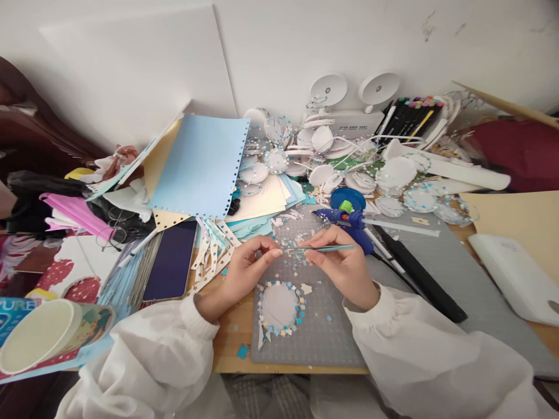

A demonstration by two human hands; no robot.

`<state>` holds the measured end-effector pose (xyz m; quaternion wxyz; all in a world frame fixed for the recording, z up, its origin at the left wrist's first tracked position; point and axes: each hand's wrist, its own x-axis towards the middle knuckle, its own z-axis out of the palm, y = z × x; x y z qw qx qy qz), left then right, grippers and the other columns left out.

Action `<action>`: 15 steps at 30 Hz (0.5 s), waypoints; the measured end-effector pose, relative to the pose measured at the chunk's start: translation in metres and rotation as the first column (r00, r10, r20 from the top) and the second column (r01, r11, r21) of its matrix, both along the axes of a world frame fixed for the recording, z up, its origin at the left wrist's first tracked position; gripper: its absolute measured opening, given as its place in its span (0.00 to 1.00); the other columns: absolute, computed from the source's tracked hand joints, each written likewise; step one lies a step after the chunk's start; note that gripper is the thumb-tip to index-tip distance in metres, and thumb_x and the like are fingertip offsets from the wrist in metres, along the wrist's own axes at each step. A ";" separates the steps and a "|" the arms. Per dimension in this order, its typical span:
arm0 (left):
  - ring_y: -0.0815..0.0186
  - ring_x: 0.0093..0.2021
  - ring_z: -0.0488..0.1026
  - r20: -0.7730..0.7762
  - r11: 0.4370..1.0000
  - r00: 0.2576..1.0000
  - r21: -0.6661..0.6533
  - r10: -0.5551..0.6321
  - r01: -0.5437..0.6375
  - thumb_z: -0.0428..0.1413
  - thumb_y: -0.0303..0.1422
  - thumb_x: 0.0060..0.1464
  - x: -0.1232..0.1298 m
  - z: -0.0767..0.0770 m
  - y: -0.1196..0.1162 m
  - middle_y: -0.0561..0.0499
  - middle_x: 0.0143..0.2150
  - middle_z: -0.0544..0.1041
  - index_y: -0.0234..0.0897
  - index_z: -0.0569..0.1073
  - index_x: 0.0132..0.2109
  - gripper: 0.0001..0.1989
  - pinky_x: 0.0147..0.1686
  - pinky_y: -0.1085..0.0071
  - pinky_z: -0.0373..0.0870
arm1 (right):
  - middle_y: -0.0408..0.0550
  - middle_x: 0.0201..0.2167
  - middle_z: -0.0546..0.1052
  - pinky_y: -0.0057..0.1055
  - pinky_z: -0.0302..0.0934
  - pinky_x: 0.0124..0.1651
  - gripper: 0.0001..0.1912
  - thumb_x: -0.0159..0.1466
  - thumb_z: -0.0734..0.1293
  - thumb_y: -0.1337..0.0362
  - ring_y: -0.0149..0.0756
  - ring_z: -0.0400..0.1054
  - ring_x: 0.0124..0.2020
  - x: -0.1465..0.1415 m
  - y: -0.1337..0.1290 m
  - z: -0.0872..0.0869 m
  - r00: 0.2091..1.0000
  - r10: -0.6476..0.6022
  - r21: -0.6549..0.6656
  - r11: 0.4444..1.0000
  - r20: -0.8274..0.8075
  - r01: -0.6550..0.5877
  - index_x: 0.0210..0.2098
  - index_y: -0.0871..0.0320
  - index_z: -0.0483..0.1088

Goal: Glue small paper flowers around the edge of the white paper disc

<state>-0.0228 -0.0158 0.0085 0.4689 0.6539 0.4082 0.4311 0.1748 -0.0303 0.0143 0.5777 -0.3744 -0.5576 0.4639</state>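
My right hand holds teal tweezers between thumb and fingers, their tips pointing left. Close to those tips, my left hand has its thumb and index finger pinched together; whatever sits between them is too small to make out. Small paper stars lie scattered on the grey cutting mat under both hands. Nearer the front edge rests a white disc ringed with blue, white and yellow stars. A blue glue gun lies behind my right hand.
Blue punched paper, a phone and a paper cup are on the left. White discs and star wreaths pile up behind. A black bar and a white box lie right.
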 end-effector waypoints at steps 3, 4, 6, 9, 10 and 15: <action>0.68 0.31 0.67 -0.032 1.000 0.999 0.004 0.005 -0.005 0.55 0.39 0.59 0.000 0.001 0.000 0.51 0.30 0.72 0.35 0.70 0.33 0.12 0.32 0.73 0.64 | 0.45 0.33 0.76 0.27 0.68 0.28 0.07 0.58 0.72 0.66 0.30 0.73 0.30 0.000 0.001 -0.001 0.999 -0.027 0.012 1.000 -0.042 0.028 0.31 0.55 0.69; 0.69 0.29 0.66 -0.044 1.000 0.999 0.007 0.007 -0.007 0.55 0.38 0.59 0.000 0.002 0.000 0.52 0.28 0.71 0.35 0.70 0.32 0.12 0.31 0.74 0.64 | 0.45 0.33 0.76 0.27 0.68 0.28 0.07 0.58 0.72 0.66 0.29 0.72 0.29 0.001 0.001 -0.002 0.997 -0.039 0.009 0.999 -0.063 0.039 0.32 0.55 0.69; 0.71 0.27 0.64 -0.062 1.000 0.998 0.015 0.013 -0.012 0.54 0.39 0.59 0.000 0.004 0.000 0.54 0.26 0.68 0.35 0.68 0.30 0.13 0.28 0.75 0.61 | 0.44 0.33 0.76 0.28 0.67 0.29 0.07 0.59 0.72 0.66 0.27 0.70 0.26 0.001 0.002 -0.003 0.994 -0.054 -0.008 0.999 -0.096 0.053 0.31 0.55 0.68; 0.72 0.24 0.60 -0.081 1.000 0.997 0.017 0.015 -0.014 0.53 0.38 0.60 0.001 0.007 0.000 0.56 0.24 0.64 0.35 0.66 0.28 0.15 0.25 0.76 0.58 | 0.45 0.33 0.77 0.28 0.67 0.30 0.07 0.59 0.71 0.65 0.27 0.69 0.26 0.002 0.004 -0.004 0.993 -0.059 -0.036 0.998 -0.106 0.056 0.31 0.55 0.67; 0.72 0.24 0.60 -0.086 1.000 0.996 0.017 0.015 -0.013 0.53 0.38 0.60 0.000 0.007 0.000 0.56 0.23 0.64 0.35 0.65 0.28 0.15 0.25 0.76 0.58 | 0.45 0.33 0.77 0.28 0.67 0.31 0.07 0.60 0.71 0.65 0.28 0.69 0.27 0.001 0.004 -0.004 0.993 -0.057 -0.040 0.998 -0.104 0.053 0.32 0.55 0.67; 0.72 0.24 0.59 -0.085 0.999 0.996 0.015 -0.033 0.034 0.48 0.39 0.63 0.000 0.008 0.000 0.56 0.23 0.62 0.36 0.62 0.26 0.18 0.26 0.76 0.57 | 0.44 0.35 0.75 0.32 0.72 0.37 0.07 0.61 0.70 0.63 0.31 0.73 0.32 0.000 0.003 -0.006 0.991 -0.022 -0.078 0.997 -0.135 0.012 0.33 0.55 0.66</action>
